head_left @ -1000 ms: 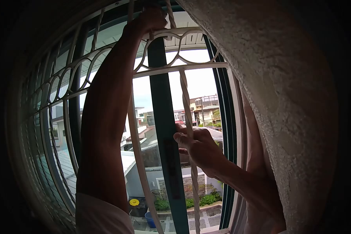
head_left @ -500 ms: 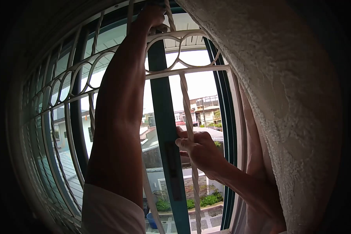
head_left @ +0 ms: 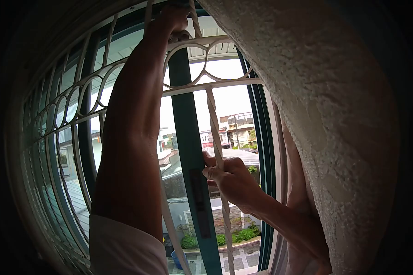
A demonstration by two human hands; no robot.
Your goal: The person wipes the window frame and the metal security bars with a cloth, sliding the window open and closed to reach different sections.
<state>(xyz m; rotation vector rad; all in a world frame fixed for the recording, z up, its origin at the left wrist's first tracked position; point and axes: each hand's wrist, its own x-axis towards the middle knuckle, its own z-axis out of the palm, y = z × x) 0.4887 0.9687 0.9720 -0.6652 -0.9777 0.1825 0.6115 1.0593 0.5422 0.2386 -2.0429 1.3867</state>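
A green-framed sliding window sash (head_left: 188, 133) stands behind a white metal grille (head_left: 212, 110) with twisted bars and a row of rings. My right hand (head_left: 234, 179) is beyond a twisted bar, which crosses in front of it. Its fingers are bent, with their tips on the sash's right edge, just above a dark latch plate (head_left: 199, 201). High up, my left hand (head_left: 173, 19) reaches to the top of the window above the rings. Its fingers look curled in shadow, and what they hold cannot be made out. My left forearm covers part of the grille.
A textured pale curtain (head_left: 335, 137) hangs close on the right, beside my right arm. Green outer frame rails (head_left: 266, 178) run down the window's right side. Outside are houses, shrubs (head_left: 238, 236), paving and a blue bucket (head_left: 178, 260).
The whole view has shifted slightly, so the window and both arms sit a little further left. Both hands keep their places against the window.
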